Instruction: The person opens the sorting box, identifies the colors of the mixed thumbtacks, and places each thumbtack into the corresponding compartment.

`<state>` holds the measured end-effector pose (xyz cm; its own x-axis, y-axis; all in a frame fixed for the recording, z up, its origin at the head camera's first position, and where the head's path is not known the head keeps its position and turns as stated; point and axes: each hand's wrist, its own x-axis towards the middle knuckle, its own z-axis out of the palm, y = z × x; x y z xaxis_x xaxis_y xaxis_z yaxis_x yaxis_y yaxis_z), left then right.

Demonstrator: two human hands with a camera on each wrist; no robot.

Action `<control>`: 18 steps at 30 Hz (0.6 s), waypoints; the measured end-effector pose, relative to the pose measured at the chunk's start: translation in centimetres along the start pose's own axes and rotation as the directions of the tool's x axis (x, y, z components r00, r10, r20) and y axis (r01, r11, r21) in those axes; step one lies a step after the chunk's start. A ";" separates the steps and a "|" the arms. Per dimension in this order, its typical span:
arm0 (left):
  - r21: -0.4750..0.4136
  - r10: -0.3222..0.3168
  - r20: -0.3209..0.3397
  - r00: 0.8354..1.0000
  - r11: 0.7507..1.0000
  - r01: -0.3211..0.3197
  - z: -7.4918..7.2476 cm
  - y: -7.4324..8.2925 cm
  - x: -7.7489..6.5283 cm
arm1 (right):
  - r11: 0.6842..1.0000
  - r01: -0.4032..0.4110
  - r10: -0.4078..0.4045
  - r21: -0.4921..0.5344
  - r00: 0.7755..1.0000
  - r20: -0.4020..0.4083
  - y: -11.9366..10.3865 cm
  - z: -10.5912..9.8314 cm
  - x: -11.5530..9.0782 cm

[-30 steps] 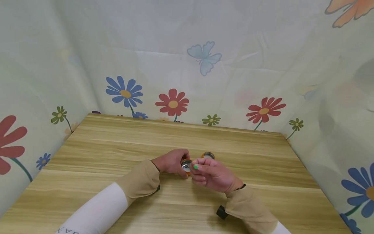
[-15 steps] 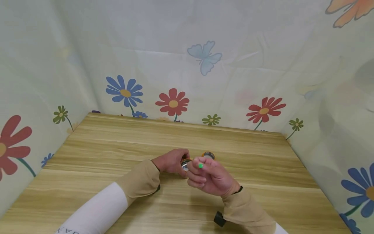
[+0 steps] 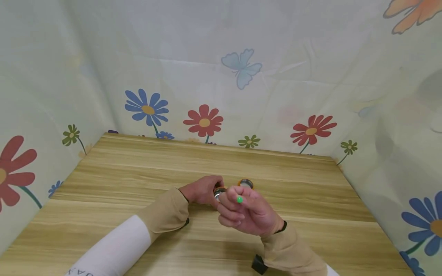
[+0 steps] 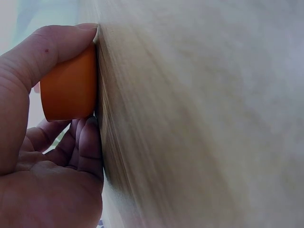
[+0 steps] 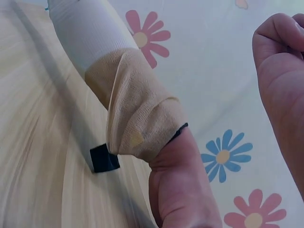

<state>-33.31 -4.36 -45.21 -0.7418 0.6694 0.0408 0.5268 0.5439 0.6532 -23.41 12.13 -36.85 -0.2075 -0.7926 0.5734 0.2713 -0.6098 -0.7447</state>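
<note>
My left hand [image 3: 206,189] grips a small round orange container [image 4: 71,90] that stands on the wooden table. In the left wrist view the thumb lies over one side of it and the fingers lie against the other. From the head view its shiny metallic inside [image 3: 217,194] shows, partly covered by my right hand [image 3: 248,212]. Between thumb and index finger that hand pinches a tiny bright green bead-like piece [image 3: 239,199], raised over the table beside the container. Only part of the right hand [image 5: 280,61] shows in the right wrist view, without the green piece.
A second orange-rimmed container [image 3: 246,183] stands just behind the right hand. Black blocks hang at both wrists, one [image 3: 259,264] below the right sleeve. Flower-printed curtain [image 3: 269,96] encloses the wooden table [image 3: 155,161] at the back and sides.
My right hand has drawn slightly right and toward me with the green piece, turning so more of its curled fingers shows. The left hand and both containers have stayed put.
</note>
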 end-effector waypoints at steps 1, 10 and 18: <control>0.004 -0.006 0.005 1.000 1.000 0.006 0.0 0.0 0.0 | 1.000 -0.001 0.001 0.003 1.000 0.005 0.0 0.1 0.1; 0.007 -0.001 0.008 1.000 1.000 0.001 0.0 -0.1 0.0 | 1.000 -0.014 0.014 0.013 1.000 0.007 0.0 0.8 0.3; 0.000 0.017 -0.001 1.000 1.000 -0.017 0.0 -0.1 0.0 | 1.000 -0.013 0.013 0.014 1.000 0.008 0.1 1.0 0.3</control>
<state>-33.34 -4.43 -45.28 -0.7334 0.6778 0.0523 0.5389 0.5326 0.6526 -22.54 11.81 -36.39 -0.1959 -0.8004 0.5665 0.2872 -0.5992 -0.7473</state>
